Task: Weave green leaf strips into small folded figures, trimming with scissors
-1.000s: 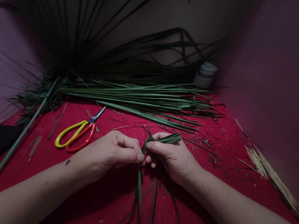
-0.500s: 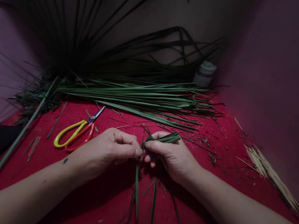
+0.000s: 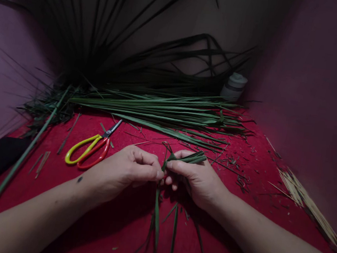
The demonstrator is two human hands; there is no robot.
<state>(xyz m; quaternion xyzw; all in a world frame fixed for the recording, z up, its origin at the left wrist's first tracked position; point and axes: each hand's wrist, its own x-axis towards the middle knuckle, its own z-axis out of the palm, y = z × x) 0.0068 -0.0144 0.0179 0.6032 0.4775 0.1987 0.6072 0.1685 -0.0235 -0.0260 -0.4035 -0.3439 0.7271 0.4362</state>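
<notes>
A folded green leaf piece (image 3: 193, 158) points up and right from between the thumb and fingers of my right hand (image 3: 202, 179). Beside it, my left hand (image 3: 136, 169) pinches the lower part of the same leaf piece at its fingertips. Long narrow strips (image 3: 156, 218) hang down from the pinch toward the red cloth. The two hands are close together, with fingertips nearly touching. Left of my left hand lie scissors (image 3: 108, 134) with one yellow and one red handle, blades toward the back.
Long green leaves (image 3: 149, 110) lie across the back of the red cloth (image 3: 108, 225). Behind them stands a white lidded container (image 3: 234, 86). Thin pale sticks (image 3: 308, 203) lie at the right, a long green stalk (image 3: 23, 158) at the left. Leaf scraps are scattered about.
The whole view has shifted slightly, so everything appears a little further right. My left fingertips sit slightly lower along the leaf piece; both hands keep their hold.
</notes>
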